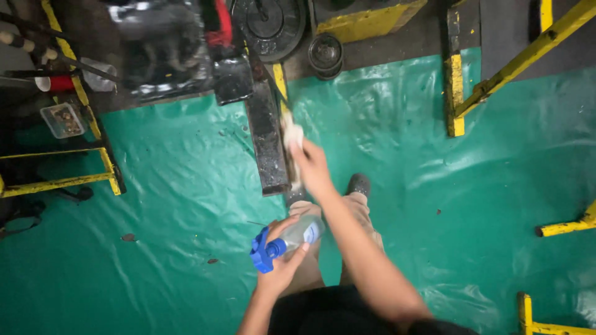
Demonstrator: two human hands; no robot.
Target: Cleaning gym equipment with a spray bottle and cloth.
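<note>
Within left hand [282,263], clear spray bottle [292,239]

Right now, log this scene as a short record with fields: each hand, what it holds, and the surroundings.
left hand: holds a clear spray bottle with a blue trigger head
right hand: presses a pale cloth against a dark metal beam
floor: green, glossy sheet
surroundings: yellow metal frames, round weight plate
</note>
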